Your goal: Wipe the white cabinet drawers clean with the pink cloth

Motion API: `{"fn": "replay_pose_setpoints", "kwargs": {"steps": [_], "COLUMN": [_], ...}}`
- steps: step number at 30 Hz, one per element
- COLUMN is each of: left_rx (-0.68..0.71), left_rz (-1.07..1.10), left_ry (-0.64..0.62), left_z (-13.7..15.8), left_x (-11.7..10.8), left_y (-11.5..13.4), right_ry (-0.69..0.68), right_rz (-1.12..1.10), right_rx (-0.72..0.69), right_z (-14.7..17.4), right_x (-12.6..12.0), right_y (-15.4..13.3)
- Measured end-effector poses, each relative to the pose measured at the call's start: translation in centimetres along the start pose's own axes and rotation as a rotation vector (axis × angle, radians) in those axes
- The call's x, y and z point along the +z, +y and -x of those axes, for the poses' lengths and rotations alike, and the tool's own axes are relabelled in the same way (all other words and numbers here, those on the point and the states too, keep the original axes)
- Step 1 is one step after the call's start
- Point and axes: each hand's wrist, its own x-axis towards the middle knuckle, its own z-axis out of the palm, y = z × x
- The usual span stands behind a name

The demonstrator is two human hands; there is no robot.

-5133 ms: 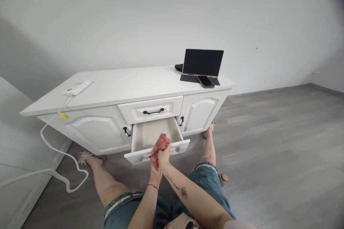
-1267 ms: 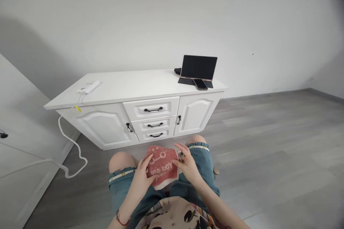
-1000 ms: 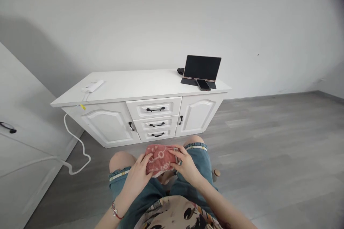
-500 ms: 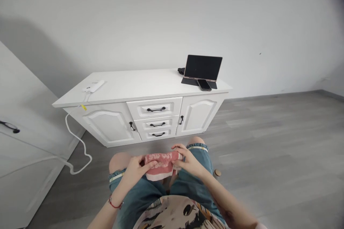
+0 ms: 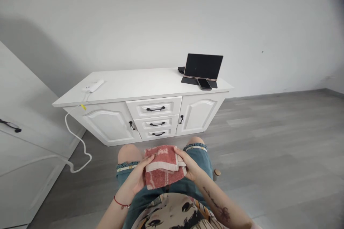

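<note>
A folded red-and-white towel [image 5: 164,176] is held up over my lap between both hands. My left hand [image 5: 139,176] grips its left edge, thumb on top and the other fingers hidden underneath. On the right side, my right hand [image 5: 190,164] has its thumb on the upper face of the towel, with the remaining fingers behind it. A white band crosses the towel's middle, and the folded layers show at its right edge.
Ahead stands a white cabinet [image 5: 134,83] with drawers and doors. On it are a tablet [image 5: 203,66], a phone [image 5: 204,84] and a white device [image 5: 93,86] with a white cable [image 5: 85,146] hanging to the left. A white wardrobe [image 5: 16,164] is at far left.
The towel has been tilted and opened out, so more of its face and lower part shows. Both hands have shifted their grip along its sides, and my left knee has moved slightly inward.
</note>
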Motion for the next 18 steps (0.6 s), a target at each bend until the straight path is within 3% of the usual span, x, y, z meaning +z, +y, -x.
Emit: {"fn": "replay_pose_setpoints", "kwargs": {"steps": [8, 15, 18], "left_rx": [0.089, 0.105, 0.122], "left_rz": [-0.181, -0.289, -0.3], "left_ry": [-0.029, -0.106, -0.155], "left_z": [-0.6, -1.1, -1.2], "left_x": [-0.6, -1.2, -1.0], "left_y": [0.0, 1.1, 1.6], "right_ry": [0.01, 0.058, 0.008], "right_rz": [0.171, 0.124, 0.073], "right_rx": [0.118, 0.027, 0.007], "right_z": [1.0, -0.6, -1.4], "right_x": [-1.3, -1.1, -1.8], "right_y": [-0.2, -0.1, -0.3]}}
